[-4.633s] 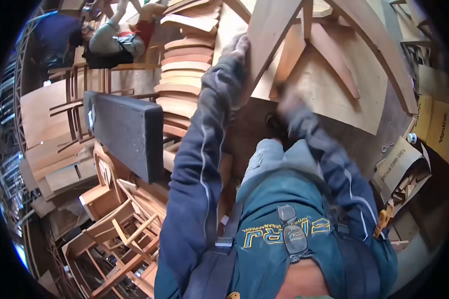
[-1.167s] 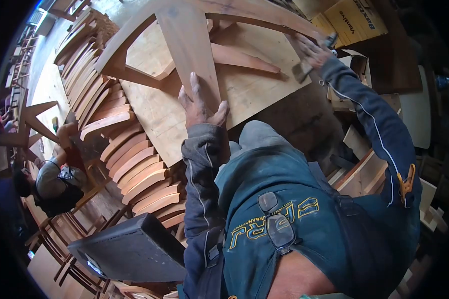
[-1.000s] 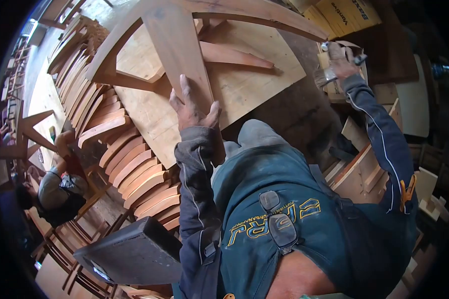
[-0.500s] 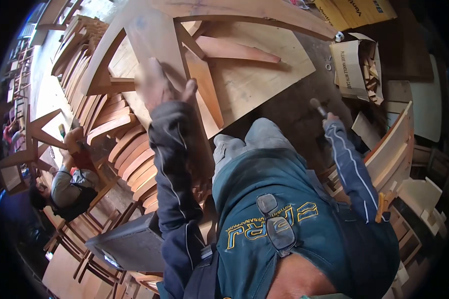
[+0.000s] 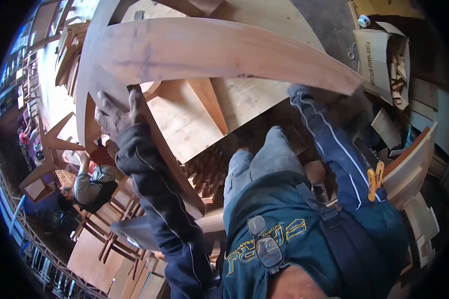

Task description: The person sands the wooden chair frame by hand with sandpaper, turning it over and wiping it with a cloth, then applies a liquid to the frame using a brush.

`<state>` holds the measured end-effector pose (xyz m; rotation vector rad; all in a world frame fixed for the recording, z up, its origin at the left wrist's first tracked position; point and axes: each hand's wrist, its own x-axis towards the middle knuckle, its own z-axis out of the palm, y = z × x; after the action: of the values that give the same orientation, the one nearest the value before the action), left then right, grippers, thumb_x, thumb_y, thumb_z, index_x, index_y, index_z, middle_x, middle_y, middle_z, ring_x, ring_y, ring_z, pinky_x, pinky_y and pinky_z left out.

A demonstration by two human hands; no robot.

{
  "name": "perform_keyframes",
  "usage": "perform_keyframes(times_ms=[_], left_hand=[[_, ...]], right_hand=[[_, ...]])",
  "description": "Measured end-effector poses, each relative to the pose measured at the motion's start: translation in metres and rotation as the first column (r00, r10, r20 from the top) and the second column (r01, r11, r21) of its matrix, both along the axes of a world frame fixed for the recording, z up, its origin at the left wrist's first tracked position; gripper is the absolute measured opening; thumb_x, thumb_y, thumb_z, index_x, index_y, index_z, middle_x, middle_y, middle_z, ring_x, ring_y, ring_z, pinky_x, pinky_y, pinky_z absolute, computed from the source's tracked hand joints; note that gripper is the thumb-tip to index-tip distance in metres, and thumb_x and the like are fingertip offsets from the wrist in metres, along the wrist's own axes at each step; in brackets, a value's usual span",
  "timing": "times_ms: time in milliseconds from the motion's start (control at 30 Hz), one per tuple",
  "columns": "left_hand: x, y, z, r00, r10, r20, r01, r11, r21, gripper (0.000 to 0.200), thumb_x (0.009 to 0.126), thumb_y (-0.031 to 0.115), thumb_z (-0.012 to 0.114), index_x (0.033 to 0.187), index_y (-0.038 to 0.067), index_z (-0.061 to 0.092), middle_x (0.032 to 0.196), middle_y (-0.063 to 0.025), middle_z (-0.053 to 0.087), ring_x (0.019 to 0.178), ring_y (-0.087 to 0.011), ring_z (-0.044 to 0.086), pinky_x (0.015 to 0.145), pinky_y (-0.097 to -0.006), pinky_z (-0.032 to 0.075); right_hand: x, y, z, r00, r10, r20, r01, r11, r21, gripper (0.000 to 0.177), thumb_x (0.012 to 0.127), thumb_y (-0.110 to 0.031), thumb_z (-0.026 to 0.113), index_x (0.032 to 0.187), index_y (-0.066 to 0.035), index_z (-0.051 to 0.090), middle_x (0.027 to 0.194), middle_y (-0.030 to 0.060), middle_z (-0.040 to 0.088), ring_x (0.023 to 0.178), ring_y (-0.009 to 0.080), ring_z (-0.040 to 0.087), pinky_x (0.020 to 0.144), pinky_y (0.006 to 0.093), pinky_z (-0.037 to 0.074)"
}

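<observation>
A large wooden frame (image 5: 199, 50) with a long curved arm slants across the upper view, tilted up. My left hand (image 5: 117, 113) grips it near the joint at the left, thumb and fingers apart around the straight leg. My right sleeve (image 5: 324, 119) reaches up to the underside of the curved arm. My right hand is hidden behind the wood, so its fingers and anything in them do not show. Under the frame lies a pale plywood board (image 5: 244, 99) with a tapered wooden piece (image 5: 208, 102) over it.
At the right stands a cardboard box (image 5: 374, 62) of wood scraps, with curved wooden parts (image 5: 409, 169) below it. Stacked wooden pieces (image 5: 70, 55) are at the upper left. Another person (image 5: 97, 182) works at the left beside a wooden frame.
The frame has turned and come nearer, its curved arm now lower across the view. My left hand has moved left and down. My right hand, earlier holding a brush, has gone behind the wood.
</observation>
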<state>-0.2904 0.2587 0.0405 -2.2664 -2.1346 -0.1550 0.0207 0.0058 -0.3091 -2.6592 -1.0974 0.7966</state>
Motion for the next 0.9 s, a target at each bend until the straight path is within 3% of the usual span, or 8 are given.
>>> perform_keyframes(times_ms=[200,300,400,567,633,667,767,900], left_hand=[[-0.03,-0.001,-0.015,0.972,-0.19,-0.138,0.202,0.976,0.076,0.092,0.064,0.053,0.065,0.135,0.011,0.025,0.128,-0.0211,0.035,0.118,-0.0363,0.031,0.098,-0.0458,0.025],[-0.039,-0.006,-0.015,0.967,-0.208,-0.147,0.219,0.974,0.064,0.091,0.064,0.053,0.064,0.135,0.011,0.025,0.129,-0.0203,0.035,0.12,-0.0358,0.03,0.099,-0.0459,0.024],[-0.032,-0.009,-0.012,0.985,-0.16,0.071,0.157,0.987,0.045,0.09,0.063,0.052,0.065,0.134,0.009,0.028,0.129,-0.022,0.034,0.12,-0.0383,0.027,0.1,-0.0479,0.02],[-0.002,-0.014,0.005,0.996,-0.053,0.072,0.055,0.998,-0.018,0.09,0.061,0.042,0.063,0.134,0.005,0.025,0.129,-0.0298,0.025,0.12,-0.0408,0.024,0.099,-0.0493,0.019],[0.0,-0.014,0.005,0.998,-0.007,0.067,0.008,1.0,-0.022,0.091,0.061,0.043,0.063,0.133,0.003,0.025,0.128,-0.029,0.026,0.12,-0.0398,0.025,0.099,-0.0486,0.019],[-0.001,-0.013,0.006,0.997,-0.026,0.073,0.028,0.999,-0.022,0.091,0.061,0.043,0.063,0.133,0.003,0.025,0.127,-0.0286,0.027,0.119,-0.0394,0.025,0.099,-0.0482,0.019],[-0.002,-0.012,0.005,0.994,-0.054,0.094,0.056,0.998,-0.02,0.09,0.061,0.043,0.063,0.132,0.002,0.026,0.124,-0.0269,0.031,0.117,-0.0379,0.028,0.099,-0.0468,0.02],[-0.002,-0.008,0.006,0.987,-0.063,0.145,0.064,0.998,-0.001,0.089,0.062,0.044,0.061,0.131,-0.001,0.028,0.12,-0.0234,0.035,0.114,-0.0351,0.032,0.099,-0.0437,0.022]], right_hand=[[0.04,0.106,-0.041,0.999,0.015,0.04,-0.016,1.0,0.016,0.061,0.072,-0.025,0.057,0.128,-0.011,0.036,0.129,0.0163,0.037,0.117,0.0304,0.038,0.095,0.0432,0.034],[0.034,0.135,-0.019,0.98,0.0,0.201,0.021,0.995,-0.101,0.045,0.081,-0.034,0.046,0.124,-0.022,0.042,0.12,0.0106,0.043,0.113,0.0315,0.039,0.091,0.0501,0.032],[0.017,0.135,-0.033,0.984,0.092,0.153,-0.067,0.984,-0.164,0.037,0.08,-0.036,0.048,0.114,-0.023,0.049,0.116,0.0107,0.045,0.11,0.0317,0.041,0.089,0.05,0.034],[0.01,0.129,-0.072,0.996,0.044,0.081,-0.022,0.966,-0.258,0.034,0.08,-0.039,0.046,0.109,-0.021,0.052,0.116,0.0107,0.047,0.11,0.0304,0.042,0.089,0.0492,0.035],[0.017,0.131,-0.086,0.998,0.007,0.059,0.009,0.964,-0.267,0.035,0.081,-0.041,0.045,0.107,-0.019,0.052,0.115,0.0108,0.048,0.108,0.0294,0.045,0.088,0.048,0.038],[0.02,0.136,-0.066,0.998,-0.036,0.061,0.048,0.975,-0.216,0.033,0.08,-0.039,0.05,0.105,-0.017,0.051,0.11,0.0116,0.052,0.105,0.0309,0.048,0.084,0.047,0.041],[0.041,0.124,-0.114,1.0,0.002,-0.009,-0.002,1.0,-0.027,0.027,0.08,-0.037,0.052,0.096,-0.014,0.051,0.095,0.0145,0.055,0.092,0.0344,0.053,0.075,0.0455,0.042],[0.053,0.135,-0.125,0.979,-0.012,-0.203,-0.023,0.985,-0.171,0.027,0.077,-0.034,0.056,0.093,-0.013,0.051,0.089,0.0146,0.056,0.085,0.035,0.055,0.073,0.043,0.043]])
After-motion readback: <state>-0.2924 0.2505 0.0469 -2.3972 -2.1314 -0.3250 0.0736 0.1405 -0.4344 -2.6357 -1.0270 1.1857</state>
